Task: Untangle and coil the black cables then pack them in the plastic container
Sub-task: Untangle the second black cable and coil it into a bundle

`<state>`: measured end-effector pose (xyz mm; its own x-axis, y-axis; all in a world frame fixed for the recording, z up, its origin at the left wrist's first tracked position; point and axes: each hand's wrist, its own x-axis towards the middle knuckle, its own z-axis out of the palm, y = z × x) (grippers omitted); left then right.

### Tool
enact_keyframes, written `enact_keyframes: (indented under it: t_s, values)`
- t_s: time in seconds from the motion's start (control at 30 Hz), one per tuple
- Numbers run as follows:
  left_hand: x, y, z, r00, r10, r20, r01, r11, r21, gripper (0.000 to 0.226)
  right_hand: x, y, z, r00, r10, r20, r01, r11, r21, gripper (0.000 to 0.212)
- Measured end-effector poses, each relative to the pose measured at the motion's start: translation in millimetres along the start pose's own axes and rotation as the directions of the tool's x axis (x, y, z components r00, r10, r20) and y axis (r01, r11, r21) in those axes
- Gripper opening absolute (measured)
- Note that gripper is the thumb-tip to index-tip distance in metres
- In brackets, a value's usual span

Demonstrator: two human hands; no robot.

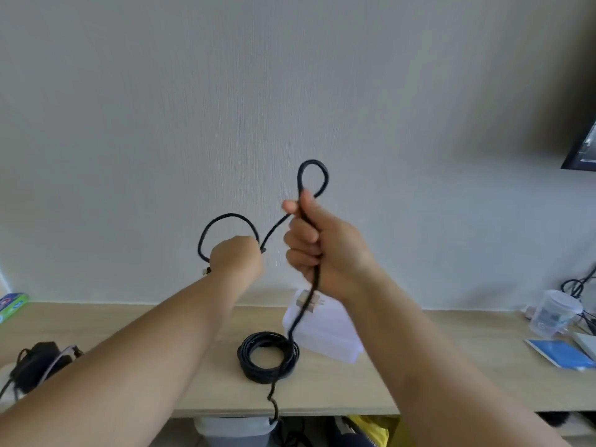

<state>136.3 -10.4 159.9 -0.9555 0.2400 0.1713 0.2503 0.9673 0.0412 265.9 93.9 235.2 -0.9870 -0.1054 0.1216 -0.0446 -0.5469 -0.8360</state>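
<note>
Above light wooden desk | left hand raised, gripping thin black cable loop | right hand higher, fingers clenched round same cable

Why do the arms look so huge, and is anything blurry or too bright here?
Head view: the wide-angle lens swells the forearms toward the bottom corners; the cable loop above the right hand is slightly blurred, likely by motion; the plastic container is washed out nearly white; the light is soft and even, with a dark upper-right corner.

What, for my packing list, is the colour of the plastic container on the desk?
Translucent white: the plastic container is seen best in the head view.
</note>
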Motion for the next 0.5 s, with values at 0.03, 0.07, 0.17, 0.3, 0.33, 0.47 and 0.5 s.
enact_keyframes:
  t_s: [0.03,0.07,0.17,0.3,0.33,0.47,0.5]
  values:
    - [2,-9,-2,1.0,-0.007,-0.011,0.008,0.999,0.035,0.011,-5,-15,1,0.997,-0.026,0.075,0.027,1.0,-0.01,0.031]
    - [3,-18,-4,1.0,-0.006,-0.02,0.007,0.998,0.06,0.01,-8,-29,-5,0.993,-0.06,0.097,0.066,0.996,-0.064,0.03]
    - [3,-37,-20,0.988,0.143,0.052,-0.146,0.986,0.074,0.012,-3,-65,-47,0.955,-0.264,-0.136,0.17,0.862,-0.477,0.02]
    - [-16,-41,-60,0.798,0.484,0.36,-0.323,0.847,-0.423,0.021,31,-76,-140,0.674,-0.584,-0.453,-0.117,0.521,-0.846,0.025]
    - [-23,-41,-73,0.738,0.564,0.371,-0.298,0.765,-0.57,0.021,36,-75,-159,0.623,-0.631,-0.462,-0.169,0.468,-0.867,0.026]
    - [-37,-46,-108,0.563,0.805,0.185,-0.178,0.336,-0.925,0.025,45,-47,-188,0.679,-0.585,-0.444,-0.283,0.35,-0.893,0.024]
    - [-38,-47,-111,0.569,0.814,0.114,-0.132,0.227,-0.965,0.03,45,-36,-188,0.731,-0.529,-0.431,-0.312,0.302,-0.901,0.023]
